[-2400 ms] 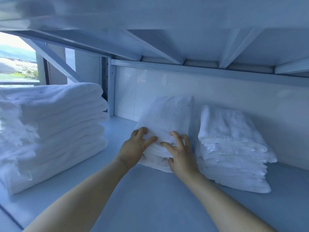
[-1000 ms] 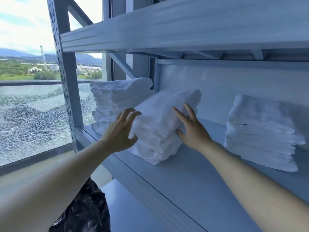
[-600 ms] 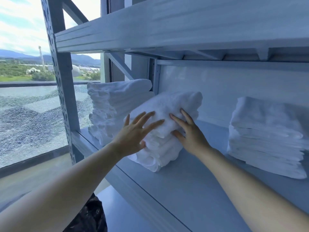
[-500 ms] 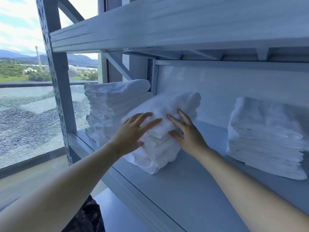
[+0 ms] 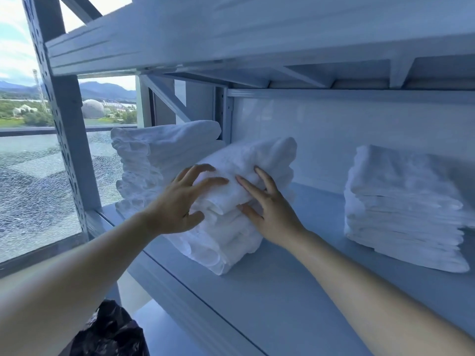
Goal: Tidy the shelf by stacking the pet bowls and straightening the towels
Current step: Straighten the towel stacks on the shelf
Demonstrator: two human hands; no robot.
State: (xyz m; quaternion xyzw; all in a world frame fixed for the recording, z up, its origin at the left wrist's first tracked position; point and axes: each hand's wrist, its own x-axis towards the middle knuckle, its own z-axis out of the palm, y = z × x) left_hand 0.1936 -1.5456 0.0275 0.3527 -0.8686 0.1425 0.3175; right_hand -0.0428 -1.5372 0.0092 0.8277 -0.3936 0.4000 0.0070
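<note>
towels in the middle pile get squared up by both hands

towels in the middle pile (image 5: 239,201) sit on the shelf board (image 5: 295,291), close to its near edge, between the tall left pile (image 5: 159,160) and the right pile (image 5: 401,217). a couple of seconds ago this pile lay deeper in, nearer the back wall, with both hands on its near face. a second ago the hands flanked it with fingers apart from the cloth. now both are pressed onto it again. the view has also swung left and back, so some of the pile's apparent shift may be the camera's.

left hand (image 5: 177,204) has its fingers spread, laid over the near left corner of the top towel, thumb below against the folds. right hand (image 5: 267,209) is spread too, fingers flat on the top towel's right side, thumb against a lower layer. neither hand pinches anything; both press.

that suggests the straightening step is in hand and not finished. no pet bowls are in view, so how that part stands cannot be told.

the pile is white terry, several folded layers, set at an angle to the shelf's front edge and leaning, its top slid toward the far right. its lower folds bulge out unevenly at the near left corner.
</note>
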